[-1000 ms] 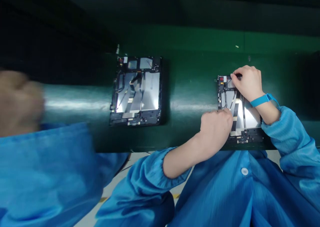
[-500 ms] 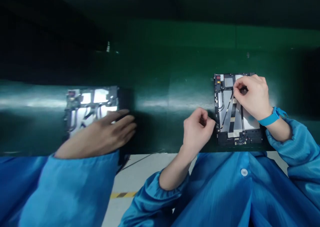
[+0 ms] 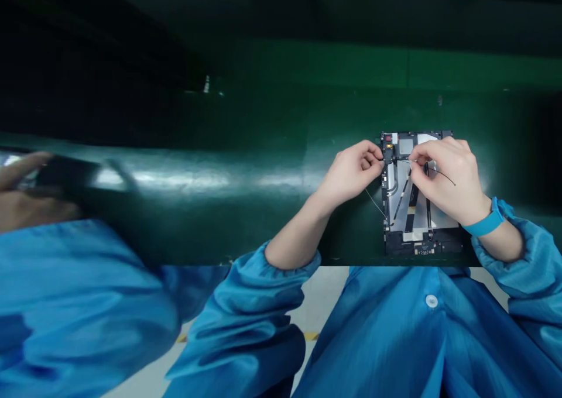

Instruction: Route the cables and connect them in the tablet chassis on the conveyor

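An opened tablet lies at the right, its silver battery area, dark boards and black ribbon cables exposed. My left hand is at its upper left edge, thumb and forefinger pinched on a thin wire. That wire loops from the tablet's left edge up to these fingers, then crosses toward the other hand. Over the tablet's upper right part, my right hand pinches the same wire between thumb and forefinger. A dark loose end sticks out beyond it. A blue band circles my right wrist.
At the far left, a co-worker's blurred hand is by a dark device, partly out of frame. The co-worker's blue sleeve reaches near my left arm. The green bench ends just below the tablet.
My left hand has moved up along the tablet's left edge, and the wire now shows stretched between my hands. The co-worker's hand and device have shifted far left.
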The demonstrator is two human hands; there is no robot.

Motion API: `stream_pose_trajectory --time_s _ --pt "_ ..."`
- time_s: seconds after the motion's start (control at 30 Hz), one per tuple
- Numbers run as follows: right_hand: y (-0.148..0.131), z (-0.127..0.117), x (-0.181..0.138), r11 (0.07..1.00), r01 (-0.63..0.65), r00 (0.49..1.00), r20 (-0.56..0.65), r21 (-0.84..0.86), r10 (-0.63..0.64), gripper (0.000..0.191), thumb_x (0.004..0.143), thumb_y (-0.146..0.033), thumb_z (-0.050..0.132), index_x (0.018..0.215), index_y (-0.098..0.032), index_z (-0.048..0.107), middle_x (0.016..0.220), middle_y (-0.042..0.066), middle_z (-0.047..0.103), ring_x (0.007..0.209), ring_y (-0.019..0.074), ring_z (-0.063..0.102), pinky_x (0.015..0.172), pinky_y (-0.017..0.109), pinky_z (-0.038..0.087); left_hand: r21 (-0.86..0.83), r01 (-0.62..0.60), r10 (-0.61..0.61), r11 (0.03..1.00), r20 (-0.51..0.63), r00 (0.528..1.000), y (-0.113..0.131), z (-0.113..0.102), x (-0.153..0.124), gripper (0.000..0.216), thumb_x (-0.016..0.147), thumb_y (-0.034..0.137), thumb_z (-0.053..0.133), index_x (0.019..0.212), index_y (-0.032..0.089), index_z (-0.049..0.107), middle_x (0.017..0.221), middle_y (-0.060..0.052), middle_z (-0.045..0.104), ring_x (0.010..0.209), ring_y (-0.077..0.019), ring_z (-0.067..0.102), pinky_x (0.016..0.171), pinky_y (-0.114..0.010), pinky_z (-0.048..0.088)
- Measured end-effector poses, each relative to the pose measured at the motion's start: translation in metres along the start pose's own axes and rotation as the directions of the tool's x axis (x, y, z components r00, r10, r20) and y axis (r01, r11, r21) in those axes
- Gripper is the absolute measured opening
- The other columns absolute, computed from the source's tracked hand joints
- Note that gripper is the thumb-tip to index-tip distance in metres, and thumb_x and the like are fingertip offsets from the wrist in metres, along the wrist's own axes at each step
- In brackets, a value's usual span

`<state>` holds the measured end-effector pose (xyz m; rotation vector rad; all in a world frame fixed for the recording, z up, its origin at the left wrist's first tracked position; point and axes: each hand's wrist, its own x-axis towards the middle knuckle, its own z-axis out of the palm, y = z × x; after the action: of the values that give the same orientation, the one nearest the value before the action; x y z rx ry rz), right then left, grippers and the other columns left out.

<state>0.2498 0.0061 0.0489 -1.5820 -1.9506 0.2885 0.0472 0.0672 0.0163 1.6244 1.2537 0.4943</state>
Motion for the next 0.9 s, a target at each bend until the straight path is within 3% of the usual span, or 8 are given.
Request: stream_pose_trajectory --time_s 0.13,0.27,0.4,0.63,0.73,0.9 --pt "0.007 0.001 0.007 0.999 -0.044 0.999 0.033 0.032 0.043 0.017 0.082 -0.013 0.058 0.087 -0.024 0.07 0.081 0.002 0.074 0.085 0.0234 0.069 0.083 0.037 0.046 -0.194 0.095 -0.06 0.976 0.181 0.982 -0.001 -0.008 0.015 0.014 0.08 0.014 0.068 0.085 0.019 0.057 0.068 0.004 0.058 0.057 -0.0095 0.054 0.057 -0.023 0.043" --pt "0.021 0.004 0.008 0.988 -0.113 0.991 0.079 0.108 0.105 0.017 0.08 -0.013 0.058 0.086 -0.024 0.07 0.08 0.001 0.074 0.081 0.0215 0.069 0.081 0.035 0.05 -0.194 0.137 -0.084 0.971 0.262 0.961 0.0 -0.015 0.019 0.018 0.078 0.015 0.074 0.084 0.019 0.057 0.067 0.003 0.059 0.055 -0.0098 0.055 0.054 -0.024 0.043" --pt "0.03 0.007 0.0 0.982 -0.117 0.991 0.084 0.145 0.106 0.015 0.08 -0.016 0.059 0.084 -0.024 0.071 0.078 0.0 0.075 0.079 0.021 0.07 0.08 0.036 0.051 -0.221 0.15 -0.095 0.964 0.242 0.966 0.0 -0.013 0.019 0.018 0.079 0.011 0.073 0.082 0.02 0.057 0.064 0.003 0.058 0.054 -0.0098 0.055 0.055 -0.025 0.044" --pt "0.037 0.009 -0.008 0.973 -0.135 0.991 0.031 0.187 0.131 0.014 0.079 -0.019 0.059 0.082 -0.024 0.071 0.078 0.001 0.075 0.078 0.0208 0.069 0.079 0.038 0.052 -0.301 0.204 -0.18 0.931 0.107 0.978 -0.002 0.003 0.016 0.02 0.074 0.004 0.066 0.077 0.021 0.055 0.056 0.006 0.053 0.048 -0.0097 0.051 0.049 -0.024 0.039" --pt "0.042 0.007 -0.008 0.964 -0.166 0.986 0.033 0.208 0.162 0.014 0.079 -0.02 0.06 0.084 -0.025 0.072 0.077 0.001 0.075 0.077 0.0209 0.068 0.079 0.038 0.054 -0.213 0.198 -0.184 0.957 0.082 0.979 0.005 0.001 0.015 0.017 0.074 0.007 0.067 0.075 0.02 0.056 0.057 0.004 0.056 0.049 -0.0103 0.052 0.05 -0.024 0.038" --pt "0.049 0.004 -0.009 0.959 -0.163 0.986 0.06 0.231 0.154 0.014 0.079 -0.02 0.061 0.086 -0.025 0.072 0.076 0.001 0.074 0.076 0.0203 0.067 0.079 0.038 0.055 0.175 -0.016 0.0 0.984 0.095 0.995 0.021 -0.014 0.022 0.004 0.076 0.015 0.07 0.073 0.017 0.071 0.068 -0.001 0.067 0.065 -0.0143 0.06 0.069 -0.029 0.046"
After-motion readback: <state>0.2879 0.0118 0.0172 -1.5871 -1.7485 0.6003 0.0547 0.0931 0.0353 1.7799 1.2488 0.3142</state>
